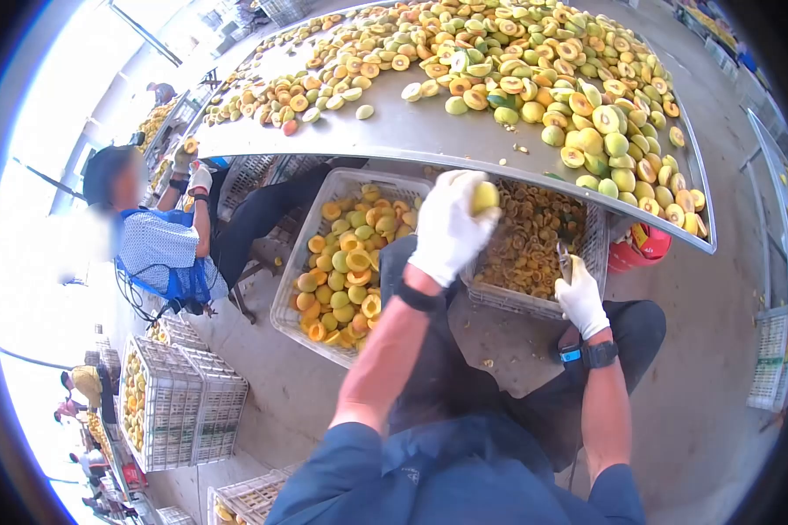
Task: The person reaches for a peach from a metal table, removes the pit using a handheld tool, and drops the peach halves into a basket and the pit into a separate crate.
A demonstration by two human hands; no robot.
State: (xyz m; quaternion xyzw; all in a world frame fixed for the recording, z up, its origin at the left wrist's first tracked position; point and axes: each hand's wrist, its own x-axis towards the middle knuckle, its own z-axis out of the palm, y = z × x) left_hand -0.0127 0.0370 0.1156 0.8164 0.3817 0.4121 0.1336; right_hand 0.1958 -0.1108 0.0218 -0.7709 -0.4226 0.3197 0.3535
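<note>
My left hand (453,229), in a white glove, is closed around a yellow-green peach (484,198) near the front edge of the metal table. Lower and to the right, my gloved right hand (580,297) grips a small metal pitting tool (565,261) that points up and looks like pliers. Both hands are over or beside a crate of brown pits and scraps (527,229). To the left stands a white crate (287,302) of pitted yellow peach halves (346,280). Many cut peaches (578,105), several with pits showing, lie piled on the table.
The raised rim of the metal table (394,157) runs across in front of me. A red bucket (636,249) stands under its right end. At left sits a co-worker (171,236) in white gloves. Stacked white crates (184,402) of fruit stand behind on the left.
</note>
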